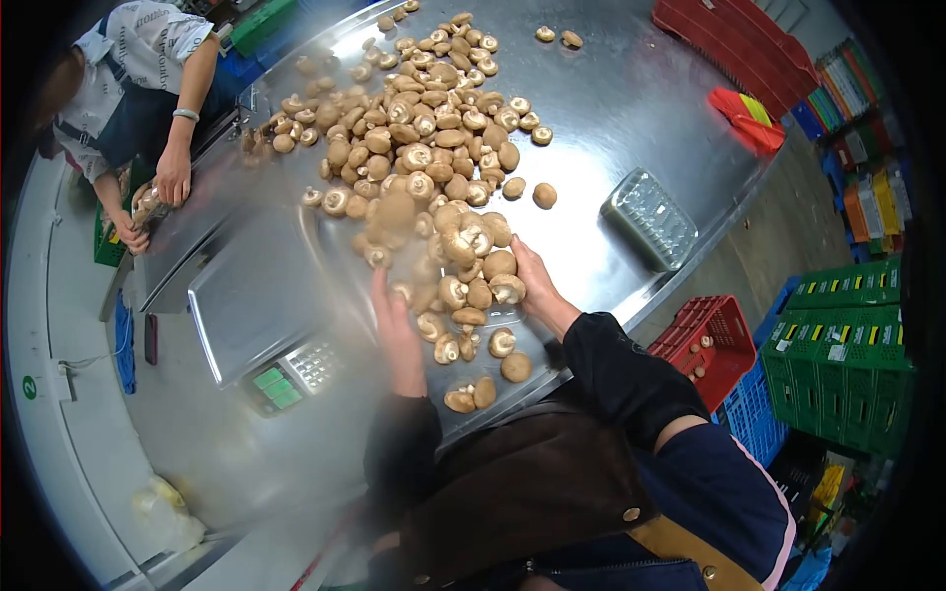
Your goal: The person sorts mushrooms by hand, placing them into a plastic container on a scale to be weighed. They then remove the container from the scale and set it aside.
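Observation:
Brown shiitake mushrooms [468, 236] lie bunched between my two hands at the near end of a large heap [424, 128]. My left hand [398, 340] is along the left side of this bunch, fingers stretched forward, partly blurred. On the opposite side, my right hand [540, 284] has its fingers extended against the outer mushrooms. Both hands look open, palms facing inward. Beneath the nearer mushrooms, the edge of a clear plastic tray [507, 315] shows. Several loose mushrooms [515, 367] rest closer to my body.
A digital scale [276, 387] with a metal plate [251, 305] stands left. Stacked clear trays [650, 219] sit on the steel table [591, 98]. A co-worker [148, 89] handles bagged mushrooms at upper left. Red [705, 345] and green crates [838, 355] stand right.

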Tool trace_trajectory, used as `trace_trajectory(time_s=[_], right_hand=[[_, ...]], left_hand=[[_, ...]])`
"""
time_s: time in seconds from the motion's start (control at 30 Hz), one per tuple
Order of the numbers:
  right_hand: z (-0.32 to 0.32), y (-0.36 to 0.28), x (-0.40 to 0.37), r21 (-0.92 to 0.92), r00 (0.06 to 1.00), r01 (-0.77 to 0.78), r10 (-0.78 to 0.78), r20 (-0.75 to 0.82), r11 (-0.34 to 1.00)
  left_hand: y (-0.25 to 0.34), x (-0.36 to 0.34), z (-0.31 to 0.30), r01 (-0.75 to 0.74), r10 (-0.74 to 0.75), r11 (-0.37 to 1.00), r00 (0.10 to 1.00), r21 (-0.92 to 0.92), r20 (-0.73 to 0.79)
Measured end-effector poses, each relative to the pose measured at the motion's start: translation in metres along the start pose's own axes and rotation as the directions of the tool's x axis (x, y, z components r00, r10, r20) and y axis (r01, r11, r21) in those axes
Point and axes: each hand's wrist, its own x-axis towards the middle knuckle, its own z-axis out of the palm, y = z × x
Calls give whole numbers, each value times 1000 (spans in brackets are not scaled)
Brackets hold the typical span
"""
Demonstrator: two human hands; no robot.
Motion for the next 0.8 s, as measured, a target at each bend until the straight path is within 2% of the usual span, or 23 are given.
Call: trace_trajectory(time_s=[0.13,0.17,0.27,0.3,0.37,0.43,0.5,0.6,0.67,0.7,0.8], right_hand=[[47,-4,-10,96,999,-11,7,43,995],[60,0,-8,77,999,0,-4,48,997],[124,4,-16,-16,992,127,-128,-12,992],[134,24,-6,-61,989,150,-150,3,987],[170,46,-5,-23,983,184,-183,30,983],[208,52,-11,16,988,134,-135,71,991],[240,53,-23,100,987,-40,23,159,994],[269,72,-25,28,950,-140,126,287,990],[287,80,-29,-2,935,-187,178,306,982],[295,83,-31,-17,929,-208,203,311,978],[306,97,-32,-102,894,-297,314,319,950]], left_hand=[[1,-17,-1,55,-53,959,998,-279,14],[7,-24,0,78,-110,898,993,-434,-48],[21,-27,-13,21,-184,765,965,-644,-187],[32,-20,-16,-60,-151,739,956,-671,-251],[28,-6,-43,-82,-174,735,937,-673,-304],[22,14,-78,-123,-196,748,898,-652,-394],[33,29,-111,-90,-215,794,883,-601,-416],[22,47,-164,-42,-207,894,845,-446,-494],[33,60,-195,9,-298,814,864,-581,-405],[10,77,-216,18,-343,793,840,-609,-421],[-20,102,-263,141,-322,881,878,-451,-354]])
